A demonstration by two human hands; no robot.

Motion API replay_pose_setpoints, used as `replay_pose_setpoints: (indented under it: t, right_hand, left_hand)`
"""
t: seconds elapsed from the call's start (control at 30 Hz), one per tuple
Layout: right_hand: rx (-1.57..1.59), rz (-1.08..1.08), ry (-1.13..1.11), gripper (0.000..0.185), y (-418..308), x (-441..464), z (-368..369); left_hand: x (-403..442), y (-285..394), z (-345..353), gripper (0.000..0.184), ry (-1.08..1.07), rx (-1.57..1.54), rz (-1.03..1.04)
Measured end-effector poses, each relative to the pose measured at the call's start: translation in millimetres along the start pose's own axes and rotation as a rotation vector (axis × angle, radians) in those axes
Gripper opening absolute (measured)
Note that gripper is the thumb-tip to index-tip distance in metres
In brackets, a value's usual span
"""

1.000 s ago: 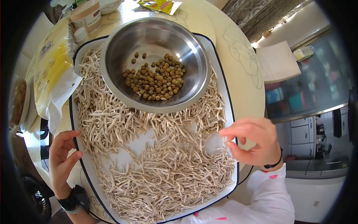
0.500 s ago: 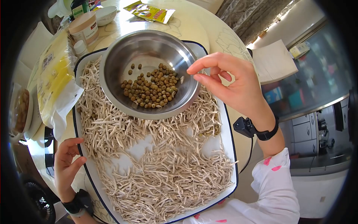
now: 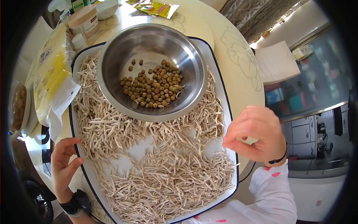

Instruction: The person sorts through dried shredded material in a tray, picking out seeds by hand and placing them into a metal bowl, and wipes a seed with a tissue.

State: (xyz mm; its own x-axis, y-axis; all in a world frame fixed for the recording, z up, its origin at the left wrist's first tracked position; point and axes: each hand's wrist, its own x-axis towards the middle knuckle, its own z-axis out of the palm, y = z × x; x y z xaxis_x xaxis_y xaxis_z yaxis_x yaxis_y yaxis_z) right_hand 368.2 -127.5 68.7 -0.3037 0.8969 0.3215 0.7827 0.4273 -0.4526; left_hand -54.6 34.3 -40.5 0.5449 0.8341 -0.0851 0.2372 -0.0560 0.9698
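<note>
A white tray with a dark rim (image 3: pixel 77 147) holds a thick layer of thin, pale, dried strips (image 3: pixel 175 171). Resting on the strips at the tray's far side is a steel bowl (image 3: pixel 149 116), with small round green-brown pieces (image 3: pixel 153 87) gathered in its bottom. Beside the tray's left rim is my left hand (image 3: pixel 65 160), thumb and fingers apart, with nothing visible between them. My right hand (image 3: pixel 257 132) hovers over the tray's right edge, slightly blurred. Its thumb and fingertips are pinched together; anything between them is hidden.
On the left of the round table (image 3: pixel 238 56) lie a yellow-and-white plastic bag (image 3: pixel 50 74), a lidded tub (image 3: pixel 84 23) and a small white-capped bottle (image 3: pixel 78 42). Yellow packets (image 3: pixel 154 8) and a white bowl (image 3: pixel 107 9) are at the back. A fan (image 3: pixel 35 198) stands lower left.
My right hand has moved from the steel bowl's right rim down and toward me, to the tray's right edge, and its fingers have closed together. My left hand stays by the left rim.
</note>
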Motion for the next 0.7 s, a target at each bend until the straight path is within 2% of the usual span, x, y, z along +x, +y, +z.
replay_pose_setpoints:
  t: [0.07,0.2,0.4,0.5,0.7]
  right_hand:
    - [-0.061,-0.045,-0.099,0.019,-1.9,-5.9,2.1]
    - [-0.368,0.022,-0.372,0.036,-1.7,-29.1,17.9]
    - [-0.378,0.08,-0.451,0.048,-3.4,-48.0,31.9]
    - [-0.115,0.017,-0.45,0.05,-0.2,-60.4,27.3]
    - [-0.322,0.188,-0.326,0.047,-4.5,-64.6,34.8]
  left_hand:
    - [0.1,-0.3,-0.7,0.055,-0.001,-0.006,-0.005]
    - [-1.6,-5.9,-7.2,0.055,-0.022,-0.001,0.005]
    - [-1.2,-5.2,-1.7,0.056,0.012,-0.025,-0.018]
    - [-1.5,-5.9,-5.5,0.057,-0.012,-0.02,-0.006]
    - [-2.7,-7.8,-7.7,0.058,0.011,0.013,-0.023]
